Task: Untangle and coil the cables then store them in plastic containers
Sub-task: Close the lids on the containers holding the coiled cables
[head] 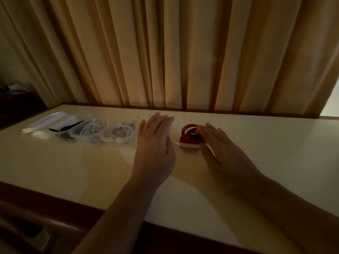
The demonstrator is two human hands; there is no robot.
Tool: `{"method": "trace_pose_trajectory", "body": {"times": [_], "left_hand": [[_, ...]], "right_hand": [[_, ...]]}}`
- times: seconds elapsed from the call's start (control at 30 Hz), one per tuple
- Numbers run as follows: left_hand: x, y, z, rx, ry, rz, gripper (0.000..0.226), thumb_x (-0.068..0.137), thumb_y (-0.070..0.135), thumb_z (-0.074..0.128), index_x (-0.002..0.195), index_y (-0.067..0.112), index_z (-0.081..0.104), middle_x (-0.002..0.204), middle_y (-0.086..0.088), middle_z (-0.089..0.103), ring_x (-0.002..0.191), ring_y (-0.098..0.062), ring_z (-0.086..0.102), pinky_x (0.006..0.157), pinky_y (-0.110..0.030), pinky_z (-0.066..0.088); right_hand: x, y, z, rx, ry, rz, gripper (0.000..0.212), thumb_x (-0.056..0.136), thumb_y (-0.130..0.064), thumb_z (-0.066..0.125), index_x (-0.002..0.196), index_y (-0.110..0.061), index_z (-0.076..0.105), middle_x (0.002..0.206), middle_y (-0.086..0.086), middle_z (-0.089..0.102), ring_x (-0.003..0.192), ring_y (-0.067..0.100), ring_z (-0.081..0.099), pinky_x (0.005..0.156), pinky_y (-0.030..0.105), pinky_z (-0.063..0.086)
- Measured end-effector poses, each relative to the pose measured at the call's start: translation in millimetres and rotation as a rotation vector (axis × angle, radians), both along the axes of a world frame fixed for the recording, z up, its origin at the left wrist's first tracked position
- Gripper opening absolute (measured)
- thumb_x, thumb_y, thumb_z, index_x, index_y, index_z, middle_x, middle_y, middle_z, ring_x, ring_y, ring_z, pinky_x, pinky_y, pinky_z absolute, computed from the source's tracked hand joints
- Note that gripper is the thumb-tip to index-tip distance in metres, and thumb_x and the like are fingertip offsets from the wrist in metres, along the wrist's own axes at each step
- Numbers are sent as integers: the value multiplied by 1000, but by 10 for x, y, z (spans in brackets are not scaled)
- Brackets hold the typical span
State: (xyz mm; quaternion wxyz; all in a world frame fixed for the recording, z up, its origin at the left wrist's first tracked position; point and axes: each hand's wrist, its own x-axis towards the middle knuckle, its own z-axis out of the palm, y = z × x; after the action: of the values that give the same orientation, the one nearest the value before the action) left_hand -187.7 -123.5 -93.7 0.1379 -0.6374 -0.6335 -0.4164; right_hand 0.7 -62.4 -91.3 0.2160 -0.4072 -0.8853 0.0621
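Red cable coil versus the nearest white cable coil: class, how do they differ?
Colour: the red cable coil is red, the white cable coil pale. Place: the red cable coil sits between the left hand and right hand; the white cable coil lies outside them, untouched. Both are coiled in containers.

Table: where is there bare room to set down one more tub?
The table is bare along the near side, between the white cables and the front edge, left of the left hand. Also bare: right of the right hand. Crowded: the back row, from the white stack to the red cable between the hands.
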Motion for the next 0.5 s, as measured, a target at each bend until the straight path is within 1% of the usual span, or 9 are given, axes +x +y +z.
{"method": "trace_pose_trajectory", "body": {"times": [0.03, 0.07, 0.13, 0.17, 0.23, 0.27, 0.33, 0.43, 0.5], "left_hand": [[-2, -7, -33, -7, -22, 28, 49, 101, 18, 36, 149, 13, 48, 155, -5, 48, 154, -18, 26, 124, -59, 21], [-4, -11, -54, -11, -45, 55, 51, 103, 22, 33, 153, 15, 42, 161, -3, 41, 158, -14, 16, 125, -61, 13], [-31, 30, -90, -11, -68, 117, 53, 104, 23, 34, 156, 15, 35, 166, -2, 31, 159, -14, 5, 126, -62, 3], [-38, 38, -99, -10, -63, 135, 54, 103, 20, 37, 156, 13, 35, 167, -4, 30, 159, -16, 5, 125, -63, 0], [-67, 79, -58, -8, -56, 158, 52, 103, 15, 41, 154, 7, 40, 165, -8, 32, 159, -22, 10, 125, -64, -1], [-75, 107, -28, -18, -53, 151, 51, 103, 14, 42, 153, 5, 42, 164, -9, 34, 159, -25, 13, 124, -65, 0], [-149, 184, 55, -71, -61, 151, 48, 104, 15, 42, 150, 3, 46, 162, -11, 38, 158, -27, 17, 125, -65, 5], [-378, 231, 251, -190, -134, 176, 45, 105, 14, 46, 149, 4, 49, 160, -13, 41, 157, -27, 22, 124, -60, 18], [-548, 194, 438, -274, -196, 172, 45, 106, 16, 47, 149, 5, 49, 156, -12, 46, 153, -26, 31, 121, -53, 31]], "right_hand": [[-2, 27, -8, 23, -16, 25, 60, 100, -52, 15, 157, -36, 4, 159, -20, -10, 142, -13, -25, 115, 18, -16], [-9, 77, -40, 63, 3, 57, 59, 101, -55, 10, 155, -35, 2, 158, -20, -10, 139, -15, -27, 119, 19, -12], [-73, 182, -84, 99, 60, 93, 61, 104, -58, 7, 159, -30, 8, 165, -10, 6, 151, -2, -12, 126, 37, 10], [-101, 184, -94, 90, 90, 88, 61, 105, -56, 11, 159, -27, 13, 165, -8, 12, 154, 2, -5, 125, 40, 12], [-198, 212, -75, 65, 119, 97, 58, 107, -48, 23, 158, -21, 21, 164, -11, 14, 153, 1, -2, 126, 31, 5], [-261, 195, -21, 52, 111, 106, 56, 108, -45, 26, 158, -20, 23, 164, -11, 15, 154, 1, -2, 125, 26, 2], [-391, 257, 71, -10, 71, 127, 56, 108, -44, 25, 159, -19, 25, 165, -7, 19, 155, 5, 0, 125, 26, 0], [-595, 339, 302, -159, 33, 132, 58, 107, -44, 21, 158, -17, 29, 164, -1, 27, 156, 12, 8, 128, 39, 11], [-726, 305, 469, -246, 32, 152, 58, 106, -43, 23, 157, -16, 32, 163, 2, 32, 156, 16, 13, 125, 47, 20]]}}
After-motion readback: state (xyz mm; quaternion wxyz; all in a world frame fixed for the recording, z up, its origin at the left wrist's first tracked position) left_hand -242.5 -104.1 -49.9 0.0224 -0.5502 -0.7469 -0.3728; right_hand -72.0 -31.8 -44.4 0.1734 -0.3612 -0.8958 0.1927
